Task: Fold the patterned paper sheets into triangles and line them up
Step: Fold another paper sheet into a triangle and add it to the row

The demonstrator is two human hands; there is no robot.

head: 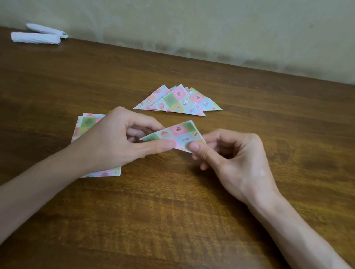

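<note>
- Both hands hold one folded paper triangle (177, 134) just above the table (180, 218); the left hand (118, 140) pinches its left corner, the right hand (233, 163) its right corner under the thumb
- Finished triangles (177, 102) overlap in a fan behind it
- Unfolded sheets (85, 125) lie under the left wrist
- Two white rolls (37, 36) sit far left

We see left hand (121, 138) and right hand (233, 160) pinching folded triangle (178, 134) above wooden surface (180, 218). Finished triangles (177, 101) fanned beyond. Unfolded sheets (86, 123) under left wrist. White rolls (37, 35) far left.
</note>
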